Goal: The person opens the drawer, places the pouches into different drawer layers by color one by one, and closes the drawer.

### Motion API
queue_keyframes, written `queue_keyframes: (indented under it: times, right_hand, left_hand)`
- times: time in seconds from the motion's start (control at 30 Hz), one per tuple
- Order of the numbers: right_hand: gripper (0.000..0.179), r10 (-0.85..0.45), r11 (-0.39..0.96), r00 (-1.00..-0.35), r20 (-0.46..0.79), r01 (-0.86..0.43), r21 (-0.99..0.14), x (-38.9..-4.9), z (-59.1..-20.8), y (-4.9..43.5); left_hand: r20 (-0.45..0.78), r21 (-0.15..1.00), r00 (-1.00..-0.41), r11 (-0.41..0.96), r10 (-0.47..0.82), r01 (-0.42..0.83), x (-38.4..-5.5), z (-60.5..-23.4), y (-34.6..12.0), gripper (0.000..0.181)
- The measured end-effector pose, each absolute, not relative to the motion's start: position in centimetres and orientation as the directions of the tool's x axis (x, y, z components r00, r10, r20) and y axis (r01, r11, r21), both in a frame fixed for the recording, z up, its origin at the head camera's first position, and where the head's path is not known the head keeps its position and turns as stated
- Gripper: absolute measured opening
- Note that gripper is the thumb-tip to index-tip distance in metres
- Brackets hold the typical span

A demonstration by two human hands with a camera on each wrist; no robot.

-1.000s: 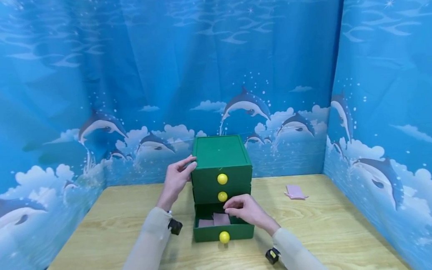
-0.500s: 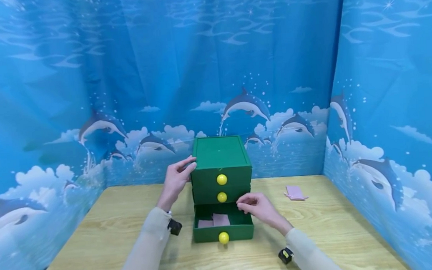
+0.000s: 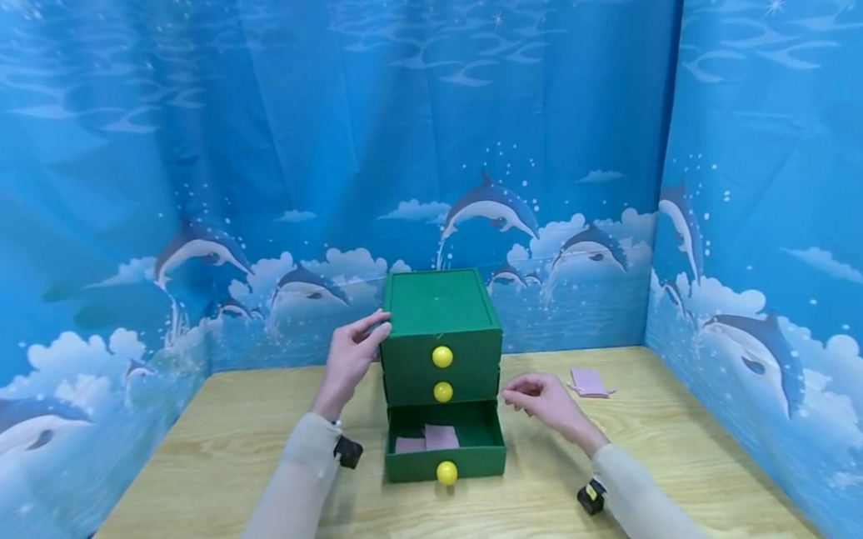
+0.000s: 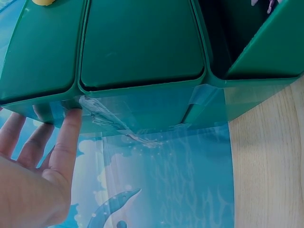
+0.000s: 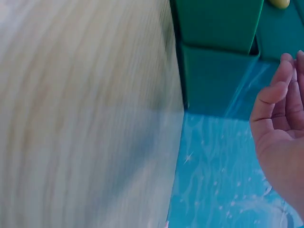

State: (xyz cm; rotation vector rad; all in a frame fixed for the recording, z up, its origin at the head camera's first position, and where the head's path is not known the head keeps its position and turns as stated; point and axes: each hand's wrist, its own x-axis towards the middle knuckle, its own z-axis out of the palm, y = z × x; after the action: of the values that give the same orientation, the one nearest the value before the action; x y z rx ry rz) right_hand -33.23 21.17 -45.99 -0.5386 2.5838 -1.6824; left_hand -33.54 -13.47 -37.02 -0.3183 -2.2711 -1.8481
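Note:
A green drawer cabinet (image 3: 441,302) with yellow knobs stands on the table, its bottom drawer (image 3: 482,460) pulled out. Two pale pink cloth pieces (image 3: 441,437) lie in the left part of that drawer. My left hand (image 3: 349,360) rests on the cabinet's left side near the top, fingertips against the wall, as the left wrist view (image 4: 52,166) shows too. To the right of the cabinet hovers my right hand (image 3: 549,403), fingers loosely bent, holding nothing. A pink drawstring pouch (image 3: 589,382) lies on the table just beyond it.
The light wooden table (image 3: 264,448) carries the cabinet near its back edge. A blue curtain with dolphins (image 3: 422,136) hangs behind and along both sides. The open drawer's yellow knob (image 3: 446,472) juts toward the front.
My right hand has moved from over the open drawer to the right, past the cabinet toward the pouch on the table. The left hand and the drawer have stayed put.

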Motion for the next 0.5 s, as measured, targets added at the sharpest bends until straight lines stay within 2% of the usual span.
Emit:
queue_keyframes:
  times: [0.23,0.37,0.5]
  right_hand:
    - [0.039,-0.336,0.355,-0.93,0.149,-0.271,-0.895,-34.4,-46.7,23.3]
    - [0.038,-0.396,0.348,-0.911,0.117,-0.267,-0.899,-35.0,-47.1,24.6]
    - [0.04,-0.401,0.362,-0.912,0.084,-0.242,-0.9,-35.4,-47.4,26.0]
  left_hand:
    - [0.285,0.937,-0.958,0.197,0.042,0.287,-33.5,-37.0,-13.4,0.042]
    - [0.29,0.935,-0.956,0.197,0.047,0.293,-33.5,-37.0,-13.4,0.042]
    - [0.297,0.934,-0.954,0.191,0.049,0.301,-33.5,-37.1,-13.5,0.041]
